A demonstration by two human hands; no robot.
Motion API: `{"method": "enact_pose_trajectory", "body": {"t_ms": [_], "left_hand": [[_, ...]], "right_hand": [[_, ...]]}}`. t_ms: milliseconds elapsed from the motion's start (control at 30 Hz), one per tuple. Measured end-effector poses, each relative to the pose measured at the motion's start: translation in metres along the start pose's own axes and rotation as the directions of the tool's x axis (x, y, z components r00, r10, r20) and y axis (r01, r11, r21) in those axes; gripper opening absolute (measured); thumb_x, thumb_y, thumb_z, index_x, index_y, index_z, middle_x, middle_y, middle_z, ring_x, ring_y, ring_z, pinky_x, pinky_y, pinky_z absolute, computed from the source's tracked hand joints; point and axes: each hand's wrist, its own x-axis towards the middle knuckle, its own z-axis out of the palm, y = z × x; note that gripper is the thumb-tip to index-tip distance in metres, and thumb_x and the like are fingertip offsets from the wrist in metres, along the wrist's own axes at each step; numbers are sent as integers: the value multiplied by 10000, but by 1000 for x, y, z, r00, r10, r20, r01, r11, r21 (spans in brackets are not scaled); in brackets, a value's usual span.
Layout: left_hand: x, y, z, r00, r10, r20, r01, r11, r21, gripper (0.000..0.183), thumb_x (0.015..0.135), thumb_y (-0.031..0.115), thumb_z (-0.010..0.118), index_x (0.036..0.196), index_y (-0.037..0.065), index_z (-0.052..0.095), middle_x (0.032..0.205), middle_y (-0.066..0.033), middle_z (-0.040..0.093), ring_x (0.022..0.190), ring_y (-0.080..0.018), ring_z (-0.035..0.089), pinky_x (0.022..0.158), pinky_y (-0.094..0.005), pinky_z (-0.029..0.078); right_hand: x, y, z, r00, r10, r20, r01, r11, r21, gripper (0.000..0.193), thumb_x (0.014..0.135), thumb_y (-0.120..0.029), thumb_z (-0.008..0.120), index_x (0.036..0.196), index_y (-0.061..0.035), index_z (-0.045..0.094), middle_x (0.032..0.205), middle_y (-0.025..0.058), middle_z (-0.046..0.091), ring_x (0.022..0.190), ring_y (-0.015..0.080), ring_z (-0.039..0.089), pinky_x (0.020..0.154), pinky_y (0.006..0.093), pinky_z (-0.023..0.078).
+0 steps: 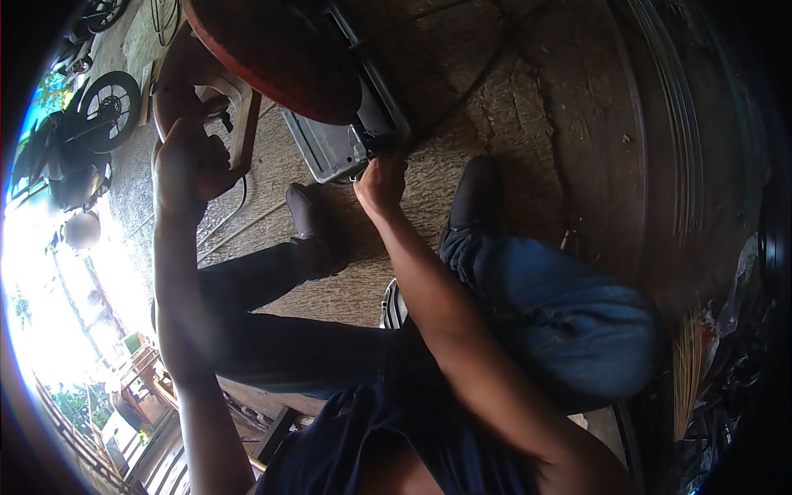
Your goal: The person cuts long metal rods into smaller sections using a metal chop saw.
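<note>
A cut-off saw with a reddish round guard [272, 62] stands on the ground in front of me. My left hand [190, 161] is closed round its loop-shaped handle [246, 136], to the left of the guard. Below the guard sits the saw's dark metal base [318, 153]. At the base's near end is a small metal fitting [359, 147], which looks like part of a clamp. Right beside that fitting, my right hand [381, 183] is closed in a fist. Whatever its fingers hold is hidden.
My shoes [478, 194] rest on the rough floor [338, 297] either side of my right hand. A dark cable [487, 70] curves across the floor beyond the saw. Long thin rods [681, 124] lie at the right. A motorcycle wheel [110, 111] shows at far left.
</note>
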Motion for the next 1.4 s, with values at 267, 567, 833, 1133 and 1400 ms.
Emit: {"method": "enact_pose_trajectory", "body": {"t_ms": [267,567,833,1133,1400], "left_hand": [[-5,39,13,970,-224,93,242,907,-345,226,781,202,654,910,20,617,688,-35,572,598,-147,547,544,-280,470],[-9,68,27,966,-259,-17,232,891,-389,420,878,294,593,1165,-12,579,938,-124,642,766,-208,633,625,-308,526],[-9,81,35,977,-118,-175,18,874,-486,335,817,111,568,1129,2,515,860,-95,586,679,-225,634,546,-341,543],[-1,68,36,983,-155,-99,61,781,-622,341,803,118,606,1098,-37,535,864,-124,616,644,-219,636,541,-335,532],[-3,75,40,936,-352,-15,203,572,-795,382,803,189,681,1060,-69,562,873,-150,630,718,-236,655,585,-341,539]], "right_hand": [[-7,1,12,1000,-9,16,11,994,-110,588,818,-261,648,1277,22,414,1259,318,424,1082,501,508,909,508,477],[-15,-15,-10,999,-32,0,31,959,-280,541,758,-447,723,968,43,631,1084,263,542,985,392,592,818,466,532],[-1,-2,-12,975,-222,5,218,955,-199,383,657,-313,764,810,28,681,858,245,662,815,403,655,762,451,536],[9,-6,-23,976,-87,202,111,988,-111,419,656,-323,726,826,57,683,868,278,669,875,408,656,786,444,518],[34,-1,-66,860,202,469,-125,974,-190,641,678,-344,759,1175,24,587,1145,231,630,1009,368,628,889,415,481]]}}
